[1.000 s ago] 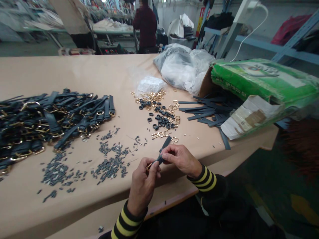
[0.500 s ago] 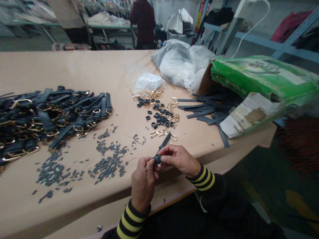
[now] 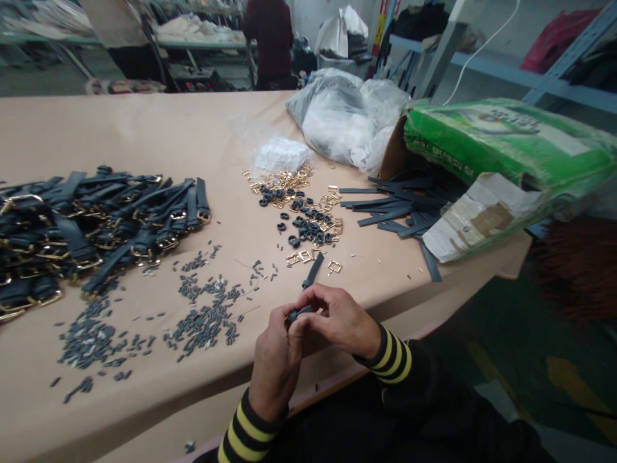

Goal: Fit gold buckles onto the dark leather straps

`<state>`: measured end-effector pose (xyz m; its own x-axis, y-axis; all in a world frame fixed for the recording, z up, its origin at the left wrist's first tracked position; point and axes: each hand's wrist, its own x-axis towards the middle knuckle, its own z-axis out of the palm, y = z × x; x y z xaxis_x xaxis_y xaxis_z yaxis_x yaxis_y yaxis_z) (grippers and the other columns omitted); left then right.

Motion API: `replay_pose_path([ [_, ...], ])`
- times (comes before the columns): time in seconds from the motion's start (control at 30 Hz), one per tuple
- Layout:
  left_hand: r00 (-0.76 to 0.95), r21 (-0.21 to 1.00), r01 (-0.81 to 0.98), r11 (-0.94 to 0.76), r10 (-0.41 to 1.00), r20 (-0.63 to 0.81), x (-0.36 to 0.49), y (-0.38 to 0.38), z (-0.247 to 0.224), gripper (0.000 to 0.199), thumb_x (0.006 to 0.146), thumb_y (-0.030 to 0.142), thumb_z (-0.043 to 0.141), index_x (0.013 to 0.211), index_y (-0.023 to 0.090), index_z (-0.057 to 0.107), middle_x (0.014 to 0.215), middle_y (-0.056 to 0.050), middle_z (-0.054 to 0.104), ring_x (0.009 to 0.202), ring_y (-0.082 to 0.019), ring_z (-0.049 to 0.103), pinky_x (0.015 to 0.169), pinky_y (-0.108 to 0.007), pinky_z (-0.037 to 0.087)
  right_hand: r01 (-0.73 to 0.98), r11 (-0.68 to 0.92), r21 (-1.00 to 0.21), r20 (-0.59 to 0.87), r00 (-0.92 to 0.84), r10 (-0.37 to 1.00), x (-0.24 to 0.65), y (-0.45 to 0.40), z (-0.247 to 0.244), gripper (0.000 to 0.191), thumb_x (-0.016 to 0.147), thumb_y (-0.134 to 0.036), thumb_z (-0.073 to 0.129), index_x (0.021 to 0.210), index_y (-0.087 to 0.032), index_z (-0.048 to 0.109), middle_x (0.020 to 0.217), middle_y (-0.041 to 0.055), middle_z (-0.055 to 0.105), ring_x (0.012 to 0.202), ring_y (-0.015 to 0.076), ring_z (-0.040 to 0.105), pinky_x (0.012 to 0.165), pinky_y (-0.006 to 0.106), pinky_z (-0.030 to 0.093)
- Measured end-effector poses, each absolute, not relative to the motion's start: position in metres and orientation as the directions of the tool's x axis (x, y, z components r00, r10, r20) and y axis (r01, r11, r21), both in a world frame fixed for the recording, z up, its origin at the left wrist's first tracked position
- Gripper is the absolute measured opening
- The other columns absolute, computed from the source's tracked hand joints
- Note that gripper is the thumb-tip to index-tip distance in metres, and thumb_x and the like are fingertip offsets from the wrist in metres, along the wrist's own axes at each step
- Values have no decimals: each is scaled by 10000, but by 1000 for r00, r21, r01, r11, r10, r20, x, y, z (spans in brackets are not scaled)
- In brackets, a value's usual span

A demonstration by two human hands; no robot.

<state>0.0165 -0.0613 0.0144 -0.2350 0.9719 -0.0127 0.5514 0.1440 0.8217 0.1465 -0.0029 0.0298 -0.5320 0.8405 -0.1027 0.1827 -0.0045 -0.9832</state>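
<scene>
Dark grey leather strap (image 3: pixel 311 272) sticks upward from my tight grip, its lower end pinched between my left hand (image 3: pixel 274 365) and my right hand (image 3: pixel 339 320), just above the tan worktable (image 3: pixel 144 128), near a scatter of small grey tubes (image 3: pixel 205 318).

Left sleeve (image 3: pixel 249 429) and right sleeve (image 3: pixel 391 355): long, black, knit-looking, reaching the wrists, each ringed near the cuff by three broad stripes of dull mustard yellow alternating with black. Left hand (image 3: pixel 276 366) and right hand (image 3: pixel 340 320) bare beyond the cuffs, with short fingernails. Just below the near edge of the counter (image 3: pixel 144 128), more black clothing (image 3: pixel 385 424) across the lap, too shadowy for seams or markings.
</scene>
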Motion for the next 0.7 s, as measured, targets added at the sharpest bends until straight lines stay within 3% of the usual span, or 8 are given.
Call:
replay_pose_path([
  [0.13,-121,927,335,169,983,-135,11,-60,20,260,811,394,466,924,170,535,617,-9,619,600,-166,594,589,-262,459,240,164,-957,-19,-615,789,153,1,35,116,790,-186,546,873,-139,612,699,-4,613,626,94,559,609,191,433],
  [0.23,-91,955,189,229,972,-216,6,-58,22,229,824,376,462,838,159,535,589,4,599,525,-128,553,528,-236,441,248,397,-884,130,-685,717,164,7,47,176,839,-147,474,938,-135,618,803,29,648,717,106,593,700,212,452],
  [0.37,-84,948,223,228,973,-215,1,-58,25,223,823,377,471,793,161,519,622,12,596,507,-98,532,516,-218,429,421,674,-607,318,-649,692,180,23,62,258,815,-195,539,1058,-110,565,1065,120,601,1017,195,523,888,329,391],
  [0.43,-68,935,285,211,977,-200,0,-59,28,219,824,376,463,773,168,509,583,31,567,481,-88,513,503,-208,419,520,715,-467,180,-736,653,186,31,67,268,793,-238,575,1024,-103,578,1025,139,608,996,229,523,865,358,385],
  [0.5,-54,920,336,203,979,-197,1,-60,30,224,825,377,453,744,173,497,531,48,530,449,-82,487,475,-199,402,582,705,-405,-82,-791,606,189,36,69,199,799,-275,565,917,-121,609,851,108,636,818,208,570,723,311,412],
  [0.57,-46,905,374,202,979,-200,1,-61,31,234,825,382,443,717,179,485,493,58,497,429,-83,470,451,-195,384,597,680,-425,-259,-800,541,189,37,71,161,820,-280,530,845,-144,612,713,63,621,661,160,561,594,249,374],
  [0.7,-17,878,431,207,975,-221,5,-62,26,234,820,387,440,716,183,486,450,70,460,403,-87,445,419,-194,350,546,575,-609,-342,-835,431,184,32,72,82,805,-161,507,783,-132,580,639,21,596,578,99,529,545,196,343],
])
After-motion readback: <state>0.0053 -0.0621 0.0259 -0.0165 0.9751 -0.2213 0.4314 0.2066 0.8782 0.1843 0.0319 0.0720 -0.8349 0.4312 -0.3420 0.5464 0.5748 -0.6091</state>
